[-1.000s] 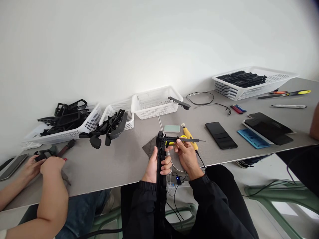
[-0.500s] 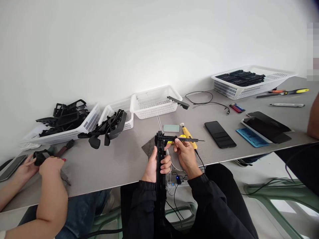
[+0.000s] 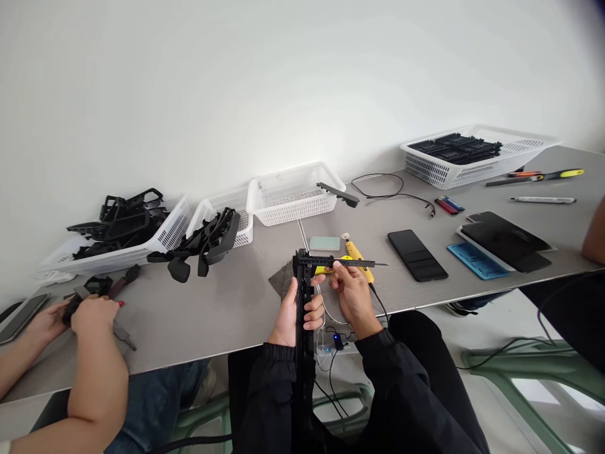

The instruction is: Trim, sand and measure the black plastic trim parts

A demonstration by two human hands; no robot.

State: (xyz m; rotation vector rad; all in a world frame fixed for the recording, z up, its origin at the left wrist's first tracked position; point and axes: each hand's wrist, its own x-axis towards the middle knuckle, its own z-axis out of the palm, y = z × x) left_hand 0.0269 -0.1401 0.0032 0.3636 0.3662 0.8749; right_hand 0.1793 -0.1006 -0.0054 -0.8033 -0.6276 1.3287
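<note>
My left hand (image 3: 292, 315) is wrapped round a long black plastic part (image 3: 305, 328) that stands on end at the table's near edge and runs down toward my lap. My right hand (image 3: 352, 291) pinches a black caliper (image 3: 345, 262) with a yellow body, held level across the top of that part. Its jaws sit at the part's upper end. A yellow-handled tool (image 3: 358, 257) lies on the table just behind my right hand, and a dark cloth (image 3: 282, 280) lies under the part.
White baskets (image 3: 293, 192) with black plastic parts (image 3: 125, 221) line the wall. A phone (image 3: 417, 255), a blue tray (image 3: 476, 260), a tablet (image 3: 508, 234) and pens lie to the right. Another person's hands (image 3: 89, 312) work at the left. A far basket (image 3: 477, 154) holds black parts.
My hands and the caliper have barely moved. The person at the left has shifted the small black piece between their hands.
</note>
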